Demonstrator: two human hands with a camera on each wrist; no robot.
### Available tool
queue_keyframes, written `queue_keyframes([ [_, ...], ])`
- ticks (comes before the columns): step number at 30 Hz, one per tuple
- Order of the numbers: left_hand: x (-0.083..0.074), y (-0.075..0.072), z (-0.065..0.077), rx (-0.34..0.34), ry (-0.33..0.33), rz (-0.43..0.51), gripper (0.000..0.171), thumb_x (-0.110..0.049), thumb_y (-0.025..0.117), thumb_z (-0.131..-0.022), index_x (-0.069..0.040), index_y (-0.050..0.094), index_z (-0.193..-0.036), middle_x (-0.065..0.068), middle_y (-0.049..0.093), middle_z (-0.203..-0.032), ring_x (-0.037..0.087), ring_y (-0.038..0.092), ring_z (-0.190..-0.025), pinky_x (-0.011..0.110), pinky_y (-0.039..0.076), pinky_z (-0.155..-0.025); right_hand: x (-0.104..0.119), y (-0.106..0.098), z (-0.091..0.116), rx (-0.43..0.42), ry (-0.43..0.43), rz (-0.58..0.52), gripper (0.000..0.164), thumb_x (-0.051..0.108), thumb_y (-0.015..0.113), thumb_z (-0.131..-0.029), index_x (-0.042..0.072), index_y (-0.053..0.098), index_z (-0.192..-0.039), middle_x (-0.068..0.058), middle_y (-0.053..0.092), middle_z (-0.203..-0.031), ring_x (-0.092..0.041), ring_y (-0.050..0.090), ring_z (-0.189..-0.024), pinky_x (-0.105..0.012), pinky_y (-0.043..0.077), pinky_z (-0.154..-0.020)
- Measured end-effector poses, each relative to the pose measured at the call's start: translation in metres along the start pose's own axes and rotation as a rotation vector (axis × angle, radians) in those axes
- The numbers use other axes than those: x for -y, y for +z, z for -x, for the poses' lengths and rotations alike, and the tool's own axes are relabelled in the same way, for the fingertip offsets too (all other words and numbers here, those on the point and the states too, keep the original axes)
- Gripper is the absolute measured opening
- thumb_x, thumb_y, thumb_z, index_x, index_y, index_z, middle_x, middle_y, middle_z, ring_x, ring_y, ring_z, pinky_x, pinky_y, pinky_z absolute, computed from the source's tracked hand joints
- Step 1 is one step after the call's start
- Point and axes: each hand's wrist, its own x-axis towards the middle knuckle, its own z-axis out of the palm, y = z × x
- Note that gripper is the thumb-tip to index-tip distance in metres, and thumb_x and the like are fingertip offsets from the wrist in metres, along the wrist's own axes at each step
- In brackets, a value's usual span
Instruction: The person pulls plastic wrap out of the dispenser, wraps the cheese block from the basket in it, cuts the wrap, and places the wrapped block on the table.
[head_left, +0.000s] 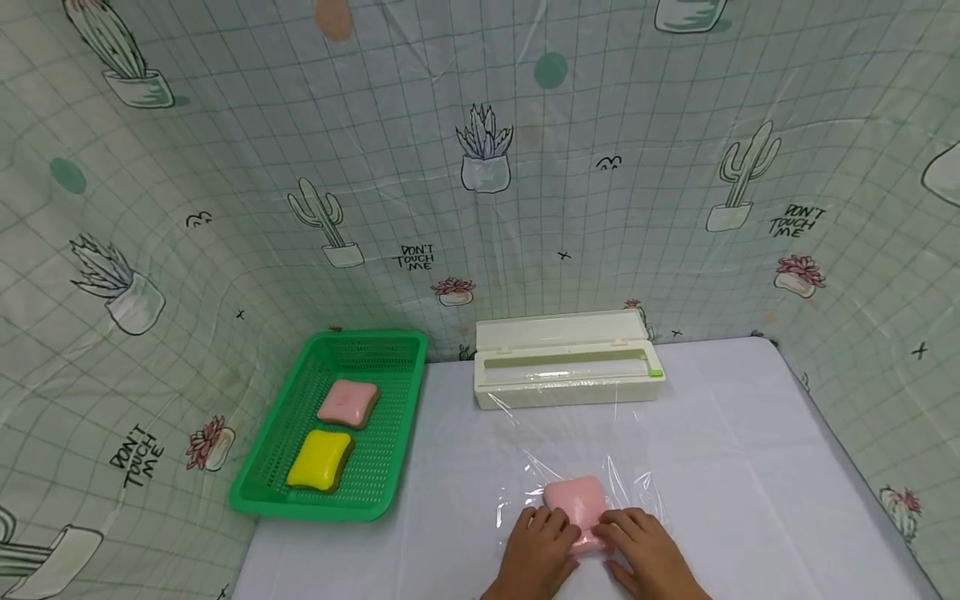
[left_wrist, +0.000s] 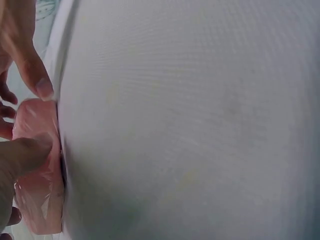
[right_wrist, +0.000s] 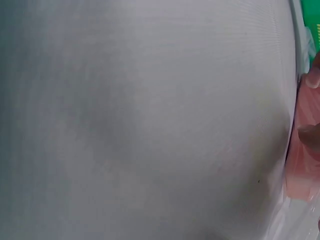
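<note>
A pink pillow-shaped block that looks like a bar of soap (head_left: pixel 576 497) lies on a sheet of clear cling film (head_left: pixel 517 450) at the table's near middle. Film also covers the block's near side in the left wrist view. My left hand (head_left: pixel 536 546) holds the block from the left, its thumb (left_wrist: pixel 35 150) pressing the near side. From the right, my right hand (head_left: pixel 647 550) grips the block and film with curled fingers, its thumb (right_wrist: pixel 310 136) against the near side. The film runs back to a white cling film dispenser (head_left: pixel 570 394) with its lid raised.
At the left stands a green plastic basket (head_left: pixel 401 450) holding another pink bar (head_left: pixel 348 402) and a yellow bar (head_left: pixel 320 460). A white cloth (head_left: pixel 750 467) covers the table. A patterned curtain (head_left: pixel 562 208) surrounds the back and sides.
</note>
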Motion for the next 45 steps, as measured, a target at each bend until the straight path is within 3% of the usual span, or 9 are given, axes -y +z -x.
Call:
queue_keyframes([
  [2,-0.001,0.001,0.000,0.015,-0.002,-0.015,0.045,-0.057,0.090,-0.077,-0.030,0.070,-0.107,-0.010,0.058,-0.099,0.009,0.055,-0.097,0.027,0.046,-0.088,0.000,0.002,0.000,-0.011,-0.004,0.009,0.050,0.014,0.088,-0.059,0.016,0.072,-0.106,0.003,0.068,-0.110,-0.021,0.060,-0.098,-0.037,0.044,-0.087],
  [5,-0.002,0.002,-0.001,0.022,-0.005,-0.026,0.044,-0.056,0.090,-0.078,-0.030,0.068,-0.106,-0.010,0.057,-0.100,0.009,0.053,-0.097,0.027,0.045,-0.087,0.000,0.005,0.000,-0.043,-0.004,0.034,0.008,0.022,0.069,-0.096,0.017,0.072,-0.101,0.004,0.068,-0.106,-0.021,0.060,-0.096,-0.036,0.044,-0.086],
  [8,-0.003,0.002,-0.001,0.037,-0.004,-0.030,0.041,-0.055,0.088,-0.080,-0.030,0.068,-0.106,-0.010,0.056,-0.100,0.008,0.053,-0.098,0.026,0.045,-0.087,0.001,0.008,-0.002,-0.075,0.002,0.056,0.050,0.038,0.032,-0.116,0.017,0.073,-0.096,0.005,0.068,-0.102,-0.021,0.060,-0.093,-0.036,0.045,-0.085],
  [17,-0.004,0.001,0.000,0.098,-0.005,-0.033,0.049,-0.060,0.087,-0.079,-0.030,0.068,-0.112,-0.010,0.056,-0.103,0.009,0.054,-0.099,0.027,0.047,-0.090,0.000,0.010,-0.004,-0.080,0.007,0.034,0.058,0.040,0.026,-0.117,0.017,0.074,-0.093,0.007,0.067,-0.099,-0.021,0.060,-0.091,-0.038,0.046,-0.083],
  [23,-0.004,0.005,0.001,0.032,0.001,-0.067,0.058,-0.064,0.091,-0.072,-0.028,0.065,-0.111,-0.009,0.050,-0.101,0.008,0.050,-0.097,0.026,0.044,-0.089,-0.001,0.006,-0.006,-0.065,0.014,-0.004,0.013,0.023,0.065,-0.090,0.018,0.076,-0.093,0.008,0.068,-0.099,-0.022,0.060,-0.092,-0.038,0.046,-0.084],
  [27,-0.003,0.009,0.001,-0.052,-0.001,-0.099,0.057,-0.059,0.093,-0.070,-0.028,0.065,-0.109,-0.009,0.052,-0.102,0.009,0.052,-0.097,0.027,0.044,-0.088,-0.001,0.003,-0.010,-0.053,0.030,-0.029,0.020,0.018,0.074,-0.075,0.018,0.077,-0.095,0.009,0.070,-0.100,-0.021,0.060,-0.094,-0.038,0.046,-0.084],
  [35,-0.001,0.003,0.000,-0.056,-0.022,-0.045,0.042,-0.048,0.091,-0.079,-0.027,0.069,-0.109,-0.010,0.060,-0.103,0.009,0.056,-0.097,0.028,0.048,-0.088,0.000,-0.010,-0.021,-0.017,0.075,-0.056,0.016,0.020,0.077,-0.080,0.019,0.077,-0.096,0.012,0.070,-0.100,-0.019,0.059,-0.096,-0.034,0.044,-0.086],
  [40,0.005,0.000,-0.001,-0.145,-0.006,-0.022,0.035,-0.041,0.089,-0.079,-0.026,0.072,-0.106,-0.011,0.063,-0.100,0.008,0.057,-0.095,0.028,0.048,-0.086,0.002,-0.018,-0.029,0.000,0.116,-0.064,0.039,0.005,0.090,-0.063,0.020,0.078,-0.097,0.013,0.069,-0.102,-0.017,0.058,-0.097,-0.032,0.045,-0.086],
  [45,0.011,-0.001,-0.002,-0.227,0.010,-0.046,0.035,-0.040,0.089,-0.077,-0.024,0.072,-0.104,-0.011,0.064,-0.099,0.010,0.059,-0.095,0.029,0.047,-0.087,0.002,-0.021,-0.031,-0.003,0.102,-0.044,0.043,0.007,0.086,-0.065,0.017,0.077,-0.106,0.006,0.069,-0.109,-0.018,0.060,-0.100,-0.035,0.047,-0.086],
])
